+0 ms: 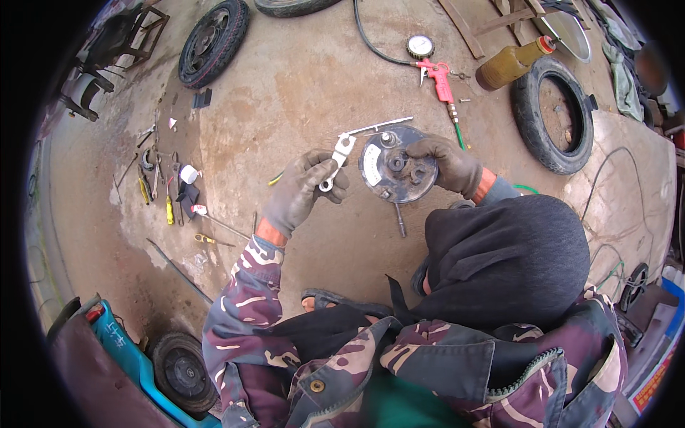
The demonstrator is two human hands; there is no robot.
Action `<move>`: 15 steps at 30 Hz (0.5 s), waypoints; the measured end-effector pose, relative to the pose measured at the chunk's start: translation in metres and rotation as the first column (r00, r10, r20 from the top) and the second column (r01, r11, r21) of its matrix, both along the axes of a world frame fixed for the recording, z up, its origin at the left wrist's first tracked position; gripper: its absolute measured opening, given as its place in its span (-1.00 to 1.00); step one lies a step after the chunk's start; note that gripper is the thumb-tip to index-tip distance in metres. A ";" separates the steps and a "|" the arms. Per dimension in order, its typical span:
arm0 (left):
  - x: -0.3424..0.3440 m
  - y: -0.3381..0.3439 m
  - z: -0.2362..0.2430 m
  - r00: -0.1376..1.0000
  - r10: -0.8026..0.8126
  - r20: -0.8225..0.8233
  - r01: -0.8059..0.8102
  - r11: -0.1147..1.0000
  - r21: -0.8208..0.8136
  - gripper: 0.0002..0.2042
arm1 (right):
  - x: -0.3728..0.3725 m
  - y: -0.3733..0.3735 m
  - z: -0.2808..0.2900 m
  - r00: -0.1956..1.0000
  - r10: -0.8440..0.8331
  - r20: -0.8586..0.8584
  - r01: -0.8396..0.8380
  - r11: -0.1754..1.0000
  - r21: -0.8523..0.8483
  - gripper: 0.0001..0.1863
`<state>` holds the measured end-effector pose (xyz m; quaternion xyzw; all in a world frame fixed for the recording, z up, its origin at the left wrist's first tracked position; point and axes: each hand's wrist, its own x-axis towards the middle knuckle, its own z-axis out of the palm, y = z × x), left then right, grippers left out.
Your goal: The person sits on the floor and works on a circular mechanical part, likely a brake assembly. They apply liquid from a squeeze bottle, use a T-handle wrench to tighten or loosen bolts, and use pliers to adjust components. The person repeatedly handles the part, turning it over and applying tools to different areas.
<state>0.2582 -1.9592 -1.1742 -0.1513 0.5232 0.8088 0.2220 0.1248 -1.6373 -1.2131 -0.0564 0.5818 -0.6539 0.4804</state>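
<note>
My left hand (303, 187), in a dirty grey glove, is closed on a silver metal lever arm (338, 162) with a hole at its lower end. My gloved right hand (451, 165) grips the right rim of a round black brake backing plate (378, 187). A pale label and several raised metal fittings show on the plate's face. Lever arm and plate are held close together, with a small gap between them. Behind them a thin metal rod (389, 124) extends to the right; whether it touches the lever I cannot tell. Below the plate is a second metal rod (400, 221).
Left on the concrete floor lie several hand tools, among them a yellow-handled screwdriver (170, 210). Ahead are a wheel (212, 43) and a red air gun (442, 82) with gauge and hose. A bottle (510, 65) and a tyre (524, 118) stand to the right.
</note>
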 end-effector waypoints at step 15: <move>-0.001 0.015 0.028 0.999 0.038 0.010 -0.039 0.973 0.226 -0.53 | 0.005 -0.002 -0.006 0.997 0.030 -0.075 -0.034 0.998 -0.060 -0.57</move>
